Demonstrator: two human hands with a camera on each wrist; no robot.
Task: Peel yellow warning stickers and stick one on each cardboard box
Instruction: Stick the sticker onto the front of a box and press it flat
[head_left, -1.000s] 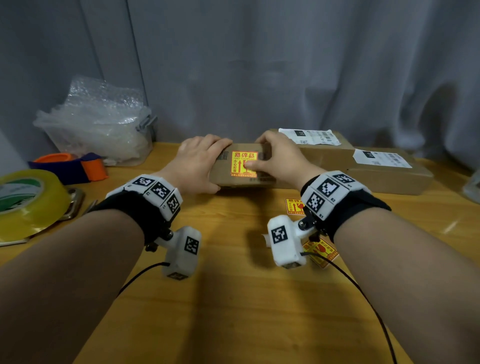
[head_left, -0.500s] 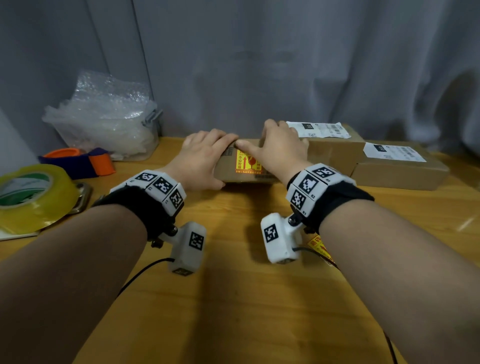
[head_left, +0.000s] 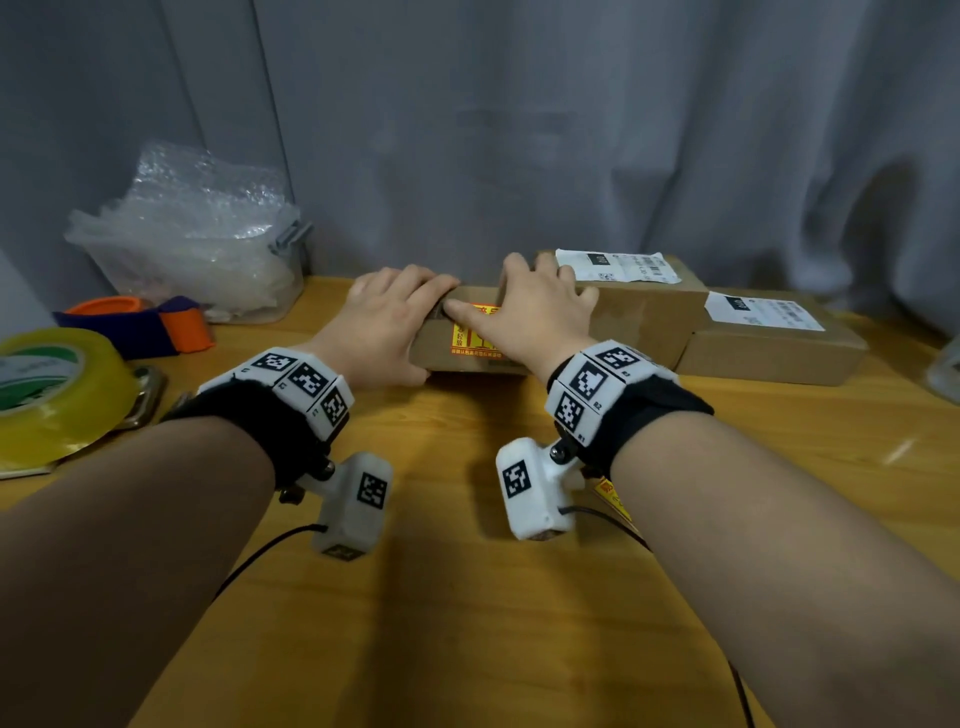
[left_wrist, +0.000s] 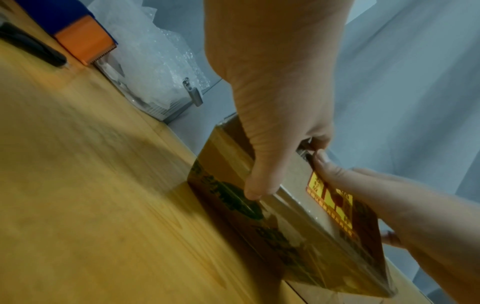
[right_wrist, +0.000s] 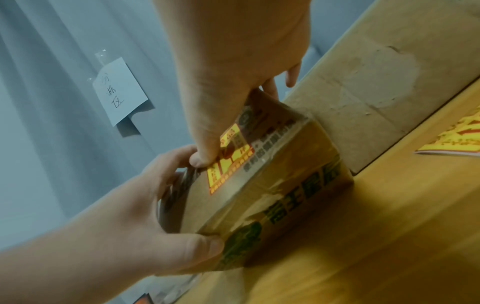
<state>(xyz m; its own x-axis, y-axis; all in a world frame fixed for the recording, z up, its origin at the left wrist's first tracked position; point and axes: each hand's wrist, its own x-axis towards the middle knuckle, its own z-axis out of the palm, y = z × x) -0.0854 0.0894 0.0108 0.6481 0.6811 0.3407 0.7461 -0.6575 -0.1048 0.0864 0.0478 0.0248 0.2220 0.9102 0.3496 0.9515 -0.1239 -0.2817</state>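
Head view: small cardboard box (head_left: 447, 345) lies on the tabletop (head_left: 467, 597), long axis left-right, touching the left end of the labelled boxes (head_left: 649, 312). Left hand (head_left: 384, 322) grips its left end; right hand (head_left: 535, 317) lies flat on top, over the yellow warning sticker (head_left: 475, 338).

Left wrist view: left thumb on the box's near face, grip closed round the end; right fingers (left_wrist: 335, 174) press the sticker's top edge (fully stuck, I judge).

Right wrist view: sticker yellow with red print; spare stickers (right_wrist: 454, 142) right of the box, nearer the right hand.
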